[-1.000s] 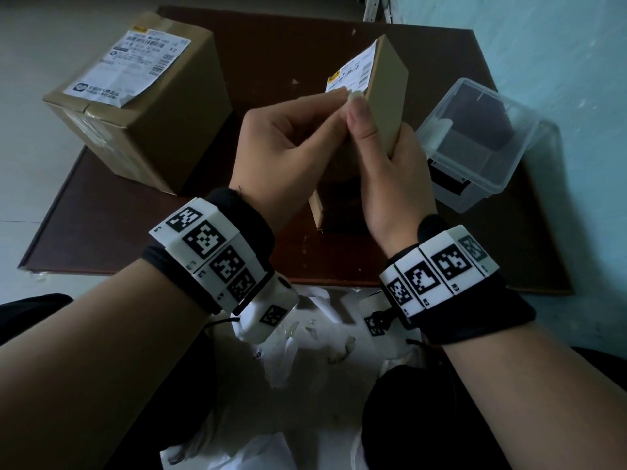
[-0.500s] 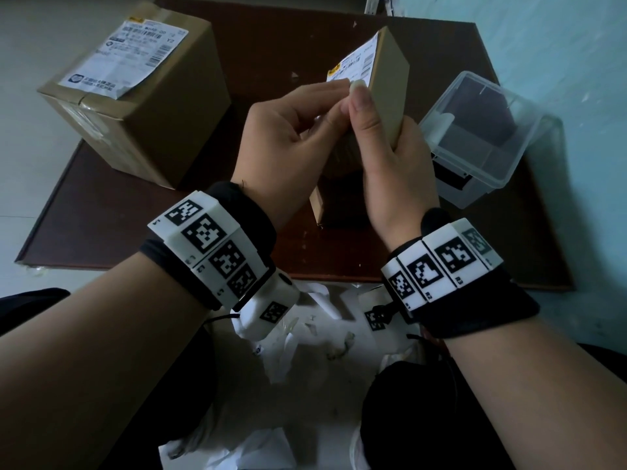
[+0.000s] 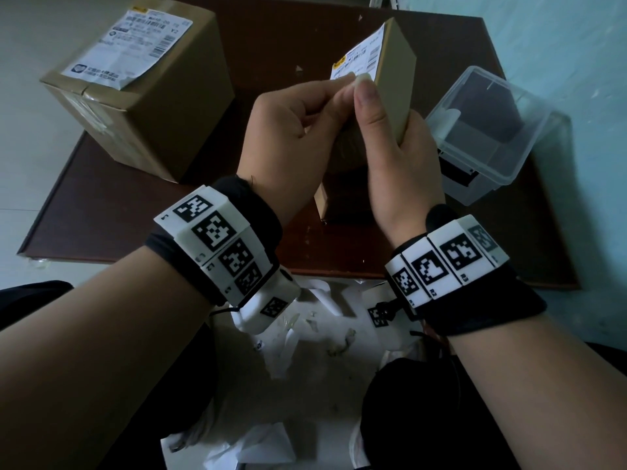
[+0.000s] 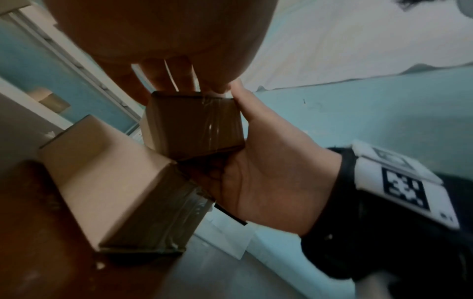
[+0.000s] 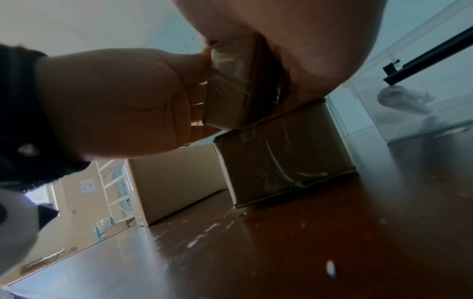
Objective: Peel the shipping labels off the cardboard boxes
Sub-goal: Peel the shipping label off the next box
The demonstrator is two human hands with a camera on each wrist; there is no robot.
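Observation:
A small cardboard box is held tilted above the brown table, and its white shipping label faces left. My left hand pinches the label's lower corner between thumb and forefinger. My right hand grips the box, its thumb pressed on the edge beside the label and its fingers hidden behind. The left wrist view shows the held box from below. A large cardboard box with its own label stands at the table's back left.
Another small box lies on the table under my hands. A clear plastic container sits at the right, near the pale blue wall. Torn white paper scraps litter the floor between my knees.
Both hands and the small box have shifted slightly up and away. The holds look unchanged, and the label's lower corner stays pinched.

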